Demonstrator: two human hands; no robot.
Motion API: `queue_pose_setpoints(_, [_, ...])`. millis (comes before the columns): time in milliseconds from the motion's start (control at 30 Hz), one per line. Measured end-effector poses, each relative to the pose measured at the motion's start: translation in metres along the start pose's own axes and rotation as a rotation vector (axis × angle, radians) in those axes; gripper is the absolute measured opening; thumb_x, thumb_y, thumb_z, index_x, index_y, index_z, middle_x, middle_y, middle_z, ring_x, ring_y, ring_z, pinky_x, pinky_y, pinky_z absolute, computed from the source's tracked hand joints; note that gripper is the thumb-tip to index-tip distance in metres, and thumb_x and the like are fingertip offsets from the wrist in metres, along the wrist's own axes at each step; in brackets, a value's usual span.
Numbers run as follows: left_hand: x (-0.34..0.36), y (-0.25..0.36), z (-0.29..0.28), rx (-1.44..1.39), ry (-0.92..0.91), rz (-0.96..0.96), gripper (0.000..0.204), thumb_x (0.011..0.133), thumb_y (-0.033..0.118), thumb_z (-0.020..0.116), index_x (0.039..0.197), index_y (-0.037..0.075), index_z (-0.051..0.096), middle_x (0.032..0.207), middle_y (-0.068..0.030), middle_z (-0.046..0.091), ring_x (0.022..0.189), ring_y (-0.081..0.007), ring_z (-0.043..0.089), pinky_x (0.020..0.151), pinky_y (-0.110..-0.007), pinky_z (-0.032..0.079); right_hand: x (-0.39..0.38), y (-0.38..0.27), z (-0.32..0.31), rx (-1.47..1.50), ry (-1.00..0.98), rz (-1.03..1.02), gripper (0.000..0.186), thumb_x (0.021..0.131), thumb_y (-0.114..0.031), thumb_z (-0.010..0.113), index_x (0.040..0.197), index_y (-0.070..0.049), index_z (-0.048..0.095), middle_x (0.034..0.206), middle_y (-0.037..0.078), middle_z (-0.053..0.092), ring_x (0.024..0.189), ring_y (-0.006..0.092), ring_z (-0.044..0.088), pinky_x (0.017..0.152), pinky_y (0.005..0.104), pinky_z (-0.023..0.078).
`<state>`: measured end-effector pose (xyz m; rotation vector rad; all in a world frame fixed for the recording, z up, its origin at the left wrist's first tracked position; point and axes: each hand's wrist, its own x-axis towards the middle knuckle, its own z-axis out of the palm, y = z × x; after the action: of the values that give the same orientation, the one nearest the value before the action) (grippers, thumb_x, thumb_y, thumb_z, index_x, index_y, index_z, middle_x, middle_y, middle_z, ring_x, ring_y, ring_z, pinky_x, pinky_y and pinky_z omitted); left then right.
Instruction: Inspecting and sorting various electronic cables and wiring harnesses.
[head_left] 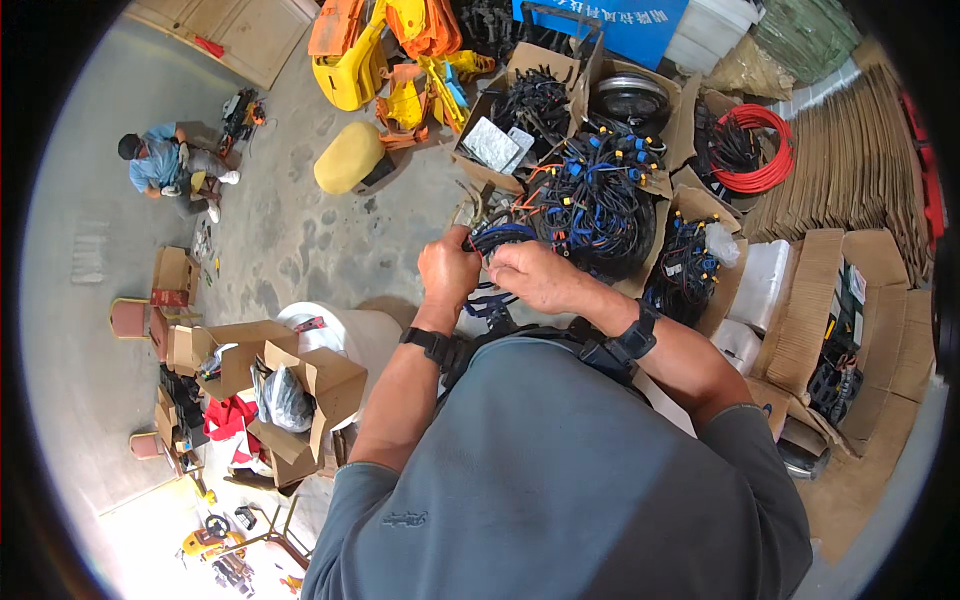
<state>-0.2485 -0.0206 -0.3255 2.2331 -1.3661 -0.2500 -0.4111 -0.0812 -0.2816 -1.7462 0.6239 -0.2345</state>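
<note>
Both hands met in front of the chest: the left hand (447,268) and the right hand (532,275) were each closed on a bundle of blue and black cables (497,240), whose lower loops hung half hidden behind the wrists, so its ends could not be made out. Just past it stood a cardboard box (652,262) heaped with black wiring harnesses (590,200) carrying blue and orange connectors. Further right lay a red hose coil (757,148) and stacked flat cardboard (850,160). Yellow plastic housings (352,62) sat on the grey concrete floor (290,240), where another person (165,165) crouched far left.
</note>
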Motion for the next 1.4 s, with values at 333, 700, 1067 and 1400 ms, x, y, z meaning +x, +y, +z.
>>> queue_pose_setpoints(333, [0.007, 0.012, -0.017, 0.181, -0.106, 0.112, 0.019, 0.069, 0.022, 0.069, 0.085, 0.012, 0.071, 0.074, -0.0182, 0.066, 0.072, -0.0369, 0.066, 0.066, -0.046, 0.052, -0.003, -0.040, -0.040, 0.014, -0.233, 0.012, 0.023, 0.086, -0.018, 0.054, 0.083, 0.003, 0.063, 0.071, 0.011, 0.067, 0.061, 0.0198, 0.062, 0.061, 0.0343, 0.049])
queue_pose_setpoints(700, [0.023, 0.013, -0.038, -0.093, -0.219, -0.137, 0.034, 0.068, 0.028, 0.083, 0.079, 0.000, 0.067, 0.060, -0.0161, 0.060, 0.053, -0.0280, 0.058, 0.055, -0.039, 0.046, -0.013, -0.018, -0.014, -0.462, 0.109, -0.634, 0.012, 0.081, -0.020, 0.061, 0.081, -0.010, 0.068, 0.069, 0.012, 0.063, 0.074, 0.0336, 0.061, 0.068, 0.0436, 0.048])
queue_pose_setpoints(1067, [0.014, 0.002, -0.026, 0.155, -0.119, 0.218, 0.009, 0.068, 0.015, 0.066, 0.070, 0.007, 0.063, 0.071, -0.0146, 0.066, 0.072, -0.0359, 0.064, 0.064, -0.047, 0.051, 0.004, -0.072, -0.057, -0.341, 0.087, -0.455, 0.015, 0.085, -0.020, 0.058, 0.080, -0.007, 0.063, 0.070, 0.016, 0.062, 0.067, 0.0371, 0.062, 0.059, 0.0435, 0.049])
queue_pose_setpoints(1400, [-0.001, 0.043, -0.054, -0.072, -0.065, 0.754, 0.015, 0.057, 0.008, 0.068, 0.067, 0.009, 0.057, 0.062, -0.0058, 0.056, 0.064, -0.0271, 0.058, 0.059, -0.039, 0.045, 0.057, 0.022, -0.106, -0.324, 0.091, -0.147, 0.022, 0.085, -0.026, 0.063, 0.086, -0.005, 0.068, 0.076, 0.017, 0.064, 0.072, 0.0265, 0.064, 0.067, 0.0366, 0.049])
